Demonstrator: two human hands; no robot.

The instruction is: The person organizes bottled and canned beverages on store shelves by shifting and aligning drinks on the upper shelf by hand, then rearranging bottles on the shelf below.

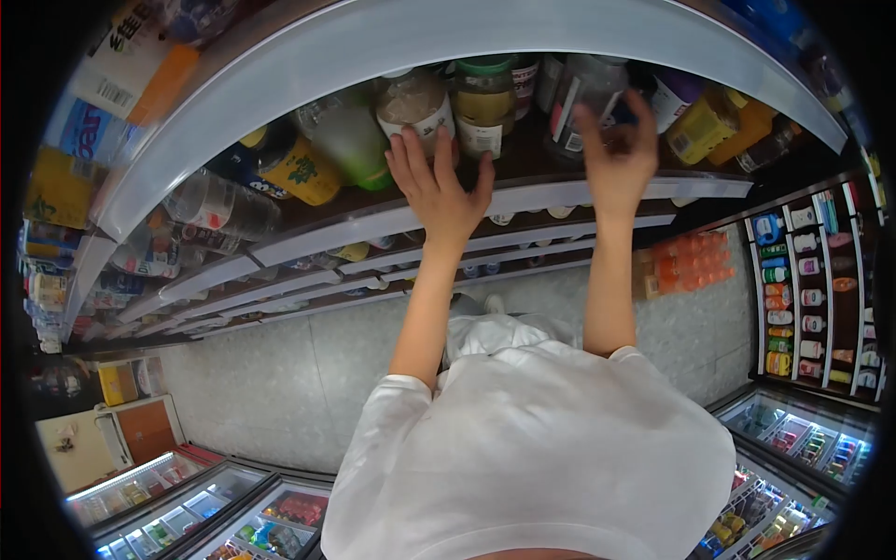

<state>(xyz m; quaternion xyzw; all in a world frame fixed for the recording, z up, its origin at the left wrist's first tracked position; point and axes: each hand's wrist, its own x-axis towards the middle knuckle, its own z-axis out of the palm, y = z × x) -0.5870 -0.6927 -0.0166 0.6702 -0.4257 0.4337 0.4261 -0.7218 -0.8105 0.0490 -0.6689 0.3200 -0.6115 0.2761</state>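
Observation:
My left hand [437, 194] lies with fingers spread against the front of a clear bottle with a white label [417, 114]. Right of its thumb stands a green-capped bottle of yellowish liquid [484, 107]. My right hand [620, 168] is up at the same shelf, its thumb and fingers apart with a dark gap between them. The thumb overlaps the edge of a clear bottle with dark contents [569, 126]; whether it touches cannot be made out. A yellow bottle [702, 128] stands further right.
A pale shelf edge [448, 35] curves above the hands, with lower shelves [523, 201] below. Left along the shelf are a green bottle [359, 149] and a yellow-labelled bottle [301, 171]. Orange bottle packs [693, 262] sit on the floor. Glass-fronted coolers [215, 513] stand behind me.

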